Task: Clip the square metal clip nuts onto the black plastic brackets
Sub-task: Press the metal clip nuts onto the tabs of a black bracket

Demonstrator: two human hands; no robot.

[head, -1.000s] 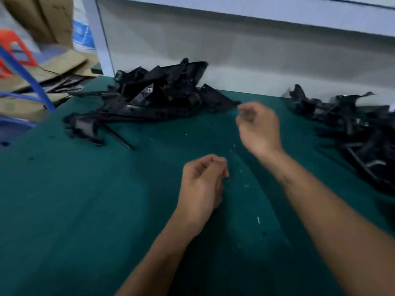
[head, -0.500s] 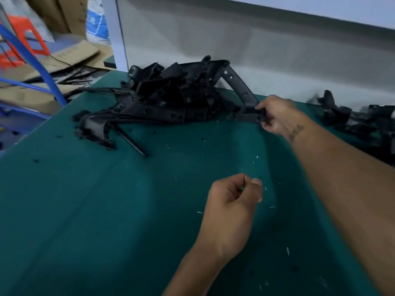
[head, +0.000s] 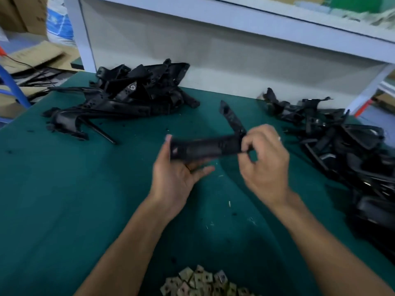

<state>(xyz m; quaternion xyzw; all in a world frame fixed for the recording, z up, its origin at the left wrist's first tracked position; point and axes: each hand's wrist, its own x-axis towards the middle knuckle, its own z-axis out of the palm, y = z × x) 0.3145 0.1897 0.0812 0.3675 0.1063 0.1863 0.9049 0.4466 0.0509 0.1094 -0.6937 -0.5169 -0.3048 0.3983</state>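
Observation:
A black L-shaped plastic bracket [head: 205,147] is held above the middle of the green mat. My left hand [head: 177,176] cradles its left end from below, thumb up along the end. My right hand [head: 264,161] pinches the bracket at its bend, fingers curled round it. The bracket's other arm sticks up and away behind my right hand. Whether a clip nut sits between my fingers is blurred. A heap of square metal clip nuts [head: 203,283] lies at the near edge of the mat, below both forearms.
One pile of black brackets [head: 132,97] lies at the back left of the green mat [head: 64,199]. Another bracket pile [head: 346,150] runs along the right side. A white shelf frame [head: 213,13] stands behind the table. Cardboard and a blue frame sit off the left edge.
My right hand has pulled a bracket out of the back-left pile to the middle. My left hand has risen from its loose fist and taken the bracket's left end. The view has tilted down.

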